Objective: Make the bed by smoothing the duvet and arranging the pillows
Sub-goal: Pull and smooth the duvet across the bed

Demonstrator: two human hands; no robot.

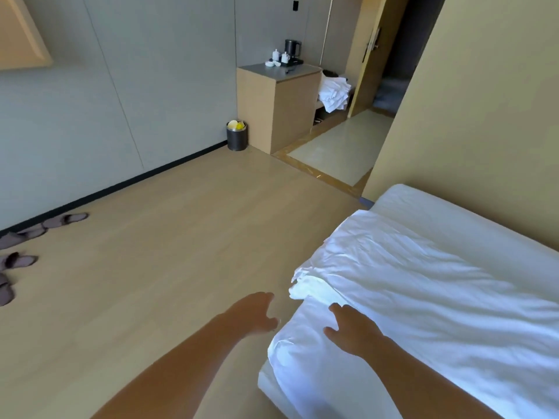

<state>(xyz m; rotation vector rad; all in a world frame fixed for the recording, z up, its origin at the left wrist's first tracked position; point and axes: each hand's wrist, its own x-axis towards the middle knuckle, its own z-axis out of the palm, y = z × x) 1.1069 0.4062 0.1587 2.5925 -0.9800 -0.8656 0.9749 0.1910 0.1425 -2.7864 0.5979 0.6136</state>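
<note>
A white, wrinkled duvet (423, 285) covers the bed (453, 213) at the lower right, its edge bunched and folded near the bed's left side. My right hand (352, 329) lies on the duvet close to that edge, fingers spread. My left hand (257, 311) hovers over the floor just left of the bed, fingers relaxed and holding nothing. No pillows are in view.
Wooden floor (157, 267) stretches to the left. Several grey slippers (27, 237) lie by the wall. A dark waste bin (237, 136) stands beside a cabinet (272, 104) with a kettle (292, 48) and cups. White linen (334, 93) is piled near the open door (367, 55).
</note>
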